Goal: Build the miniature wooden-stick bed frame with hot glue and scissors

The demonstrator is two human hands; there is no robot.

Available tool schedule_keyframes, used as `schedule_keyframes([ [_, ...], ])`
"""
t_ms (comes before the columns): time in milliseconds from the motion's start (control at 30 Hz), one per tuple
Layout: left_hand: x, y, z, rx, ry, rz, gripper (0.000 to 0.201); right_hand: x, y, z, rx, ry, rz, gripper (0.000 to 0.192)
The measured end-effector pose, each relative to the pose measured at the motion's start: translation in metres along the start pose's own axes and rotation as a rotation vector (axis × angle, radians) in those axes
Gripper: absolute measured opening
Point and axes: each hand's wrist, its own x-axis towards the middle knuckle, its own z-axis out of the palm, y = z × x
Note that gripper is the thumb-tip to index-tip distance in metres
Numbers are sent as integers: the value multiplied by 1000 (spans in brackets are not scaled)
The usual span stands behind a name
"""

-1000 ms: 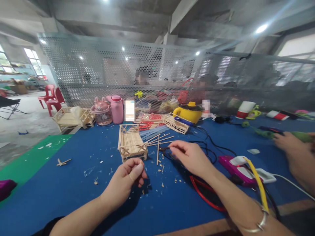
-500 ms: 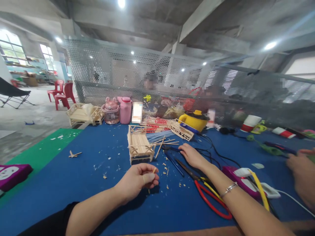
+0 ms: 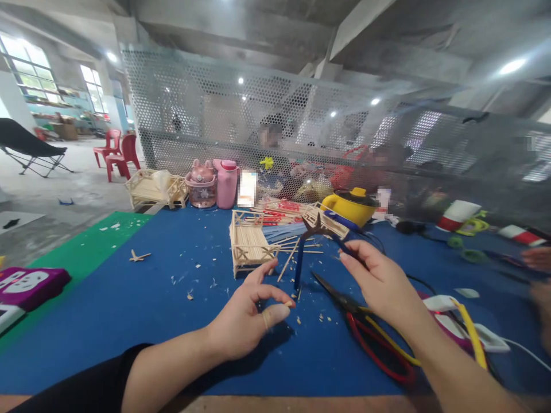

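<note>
My left hand (image 3: 244,316) pinches a short wooden stick piece (image 3: 289,304) between thumb and forefinger, mostly covered by the fingertips. Just behind that hand a small bed-like frame of wooden sticks (image 3: 249,238) stands on the blue table mat (image 3: 167,321). With my right hand (image 3: 383,281) I grip one handle of blue-handled pliers (image 3: 312,228); their jaws point up and away, and the other handle hangs spread apart. Below them lie large red-handled scissors (image 3: 350,304). Loose wooden sticks (image 3: 289,259) rest beside the small frame.
At the back stand another stick frame (image 3: 150,189), a pink bottle (image 3: 227,186) and a yellow pot (image 3: 350,207). A purple power strip (image 3: 34,281) sits on the left, with plugs and cables on the right. Another person's hand (image 3: 540,258) shows at the far right.
My right hand has picked up the pliers from the mat and lifted them toward me. The left hand keeps its pinch, its other fingers now more spread. The view has shifted slightly.
</note>
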Motion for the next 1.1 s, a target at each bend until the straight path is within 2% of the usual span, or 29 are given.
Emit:
schedule_keyframes([
  [67,-3,3,2,8,-65,7,16,-33,-16,13,216,-25,152,28],
  [133,-7,5,4,0,-158,-11,17,-64,-26,27,523,-65,296,30],
  [200,-11,7,8,44,-231,-29,19,-89,-33,38,787,-89,330,26],
  [267,-15,10,12,81,-278,-14,21,-105,-37,47,944,-83,281,23],
  [333,-19,13,15,31,-333,16,24,-110,-42,53,1076,-97,257,22],
  [367,-21,14,16,-17,-363,21,26,-110,-44,55,1160,-134,265,32],
  [433,-24,13,18,-105,-427,-5,29,-105,-49,59,1323,-290,295,56],
  [500,-25,12,18,-148,-475,-21,30,-95,-50,59,1403,-442,284,67],
  [533,-24,11,18,-166,-464,-10,29,-90,-49,56,1403,-474,274,69],
  [567,-22,10,16,-192,-425,5,27,-85,-46,52,1378,-470,257,71],
  [633,-16,7,12,-261,-277,-15,26,-76,-36,40,1234,-408,216,73],
  [733,-3,3,5,-364,-10,-230,35,-70,-18,19,768,-416,183,76],
  [800,4,1,2,-399,99,-341,41,-72,-11,11,421,-474,144,79],
  [867,7,1,1,-424,130,-362,41,-76,-10,8,172,-527,87,82],
  [933,7,2,2,-416,128,-364,37,-81,-12,10,17,-578,58,84],
  [1100,3,1,2,-297,101,-364,27,-86,-14,18,-180,-628,21,84],
])
